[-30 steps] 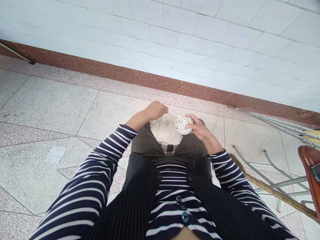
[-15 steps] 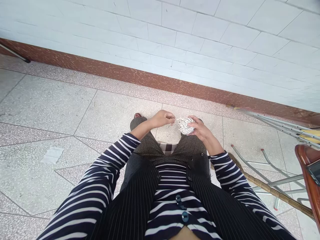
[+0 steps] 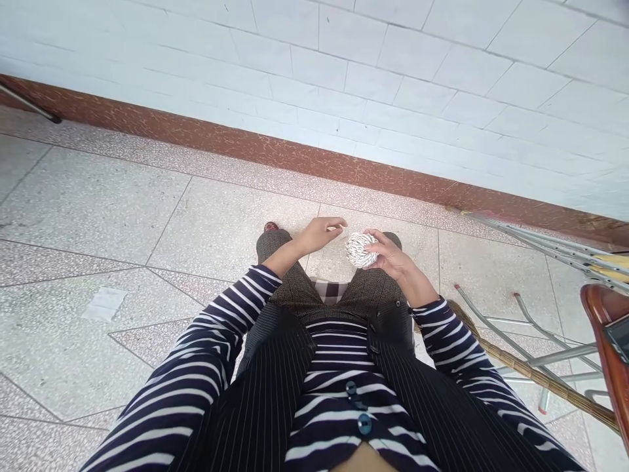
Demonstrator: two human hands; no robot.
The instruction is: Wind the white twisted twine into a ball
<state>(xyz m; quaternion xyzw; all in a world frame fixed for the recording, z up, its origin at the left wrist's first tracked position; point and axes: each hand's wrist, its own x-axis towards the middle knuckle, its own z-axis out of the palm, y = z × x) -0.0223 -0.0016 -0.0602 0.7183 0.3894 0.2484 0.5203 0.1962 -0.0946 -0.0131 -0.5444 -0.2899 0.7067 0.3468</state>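
A ball of white twisted cord with dark flecks [image 3: 361,250] is held above my right knee. My right hand [image 3: 388,254] grips it from its right side, thumb and fingers curled on the cord. Just left of the ball hovers my left hand [image 3: 323,234], its thumb and forefinger apart, a small gap from the ball. I can make out no cord between its fingers; any thin strand there is too small to see.
At the right stand a folding metal frame [image 3: 531,233], a chair with metal legs [image 3: 545,360] and a brown seat [image 3: 599,314] bearing a dark device. A broom [image 3: 545,380] lies beside it. White paper [image 3: 107,303] is on the floor. A tiled wall rises ahead.
My left thumb and forefinger, earlier pinched on a loose cord end, have parted. The strand stretching to the ball no longer shows. The ball has shifted slightly left and turned in my right hand.
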